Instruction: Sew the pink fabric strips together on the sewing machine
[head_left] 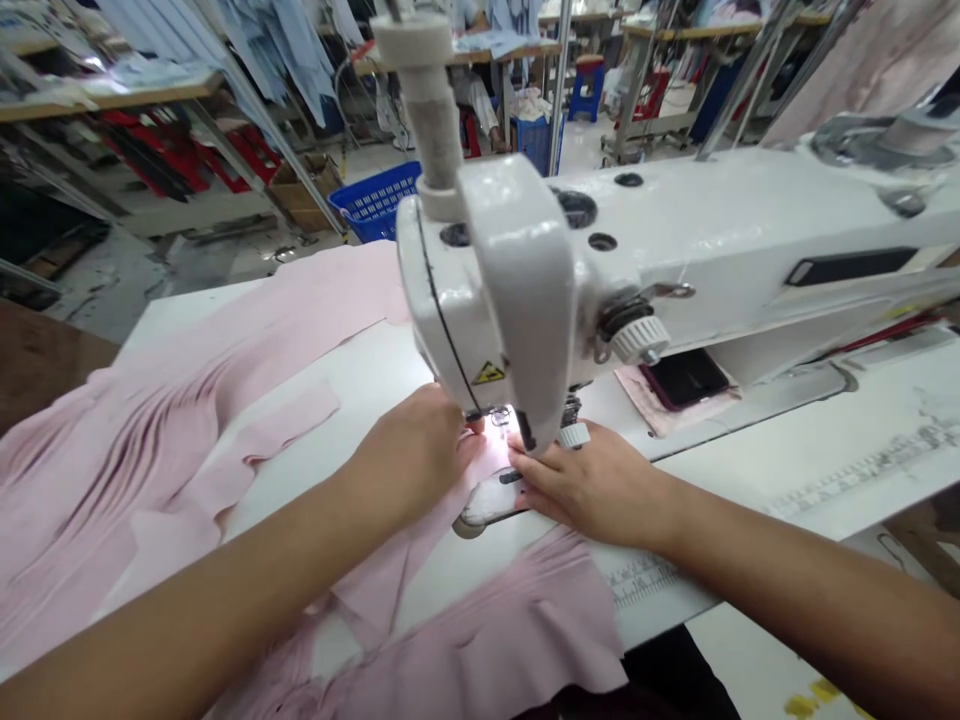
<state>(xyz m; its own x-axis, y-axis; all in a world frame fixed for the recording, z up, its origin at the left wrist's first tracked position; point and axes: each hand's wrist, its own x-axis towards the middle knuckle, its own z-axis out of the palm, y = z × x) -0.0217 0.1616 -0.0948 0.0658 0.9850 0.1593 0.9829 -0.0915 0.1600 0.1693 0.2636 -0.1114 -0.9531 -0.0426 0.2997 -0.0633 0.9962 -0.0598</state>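
Note:
A white sewing machine (517,290) stands over the table, its lamp lighting the needle area. Under the needle lies a pink fabric piece (491,455), which trails down toward the front left. My left hand (416,450) is closed at the left of the needle, its fingertips on this fabric and partly hidden by the machine head. From the right, my right hand (592,485) reaches in with fingers together, gripping the same fabric close to the needle; its thumb is hidden. A stack of pink fabric pieces (172,400) spreads over the table's left side.
More pink fabric (510,630) hangs over the front edge. A dark phone (684,378) rests on a cloth under the machine arm. Ruler markings (649,585) run along the table (810,490). Behind are a blue basket (379,200), metal poles and other worktables with light-blue garments.

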